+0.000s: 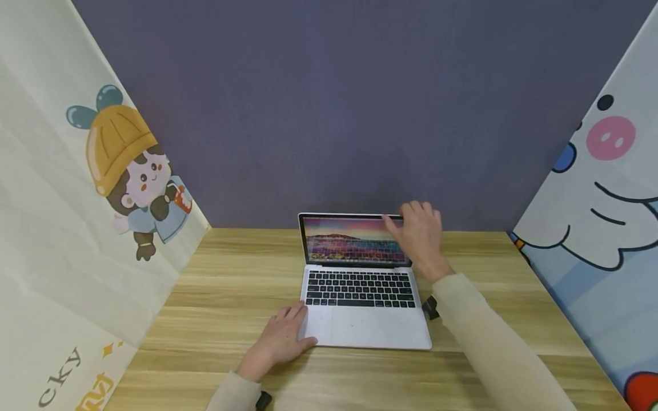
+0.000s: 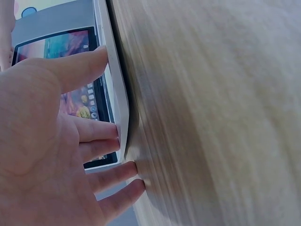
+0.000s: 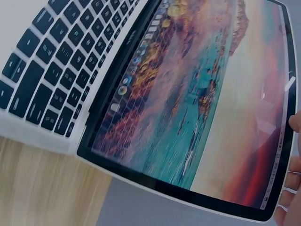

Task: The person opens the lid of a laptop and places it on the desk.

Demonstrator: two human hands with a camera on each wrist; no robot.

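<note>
A silver laptop (image 1: pixel 360 329) stands unfolded on the wooden table, its screen (image 1: pixel 339 240) lit with a colourful coastal landscape. At the top right corner of the screen, my right hand (image 1: pixel 418 234) grips the lid's edge, thumb in front and fingers behind. The right wrist view shows those fingertips (image 3: pixel 292 179) at the lid's rim. My left hand (image 1: pixel 283 337) rests at the laptop's front left corner. In the left wrist view its fingers (image 2: pixel 113 176) are fairly straight, and the thumb lies on the laptop's edge.
Behind the laptop rises a dark blue-grey panel (image 1: pixel 329 114). Printed cloths hang at the left (image 1: pixel 41 200) and right (image 1: pixel 581 228) sides. The wooden table (image 1: pixel 231 274) extends around the laptop. A small black object (image 1: pixel 430 307) shows beside the right wrist.
</note>
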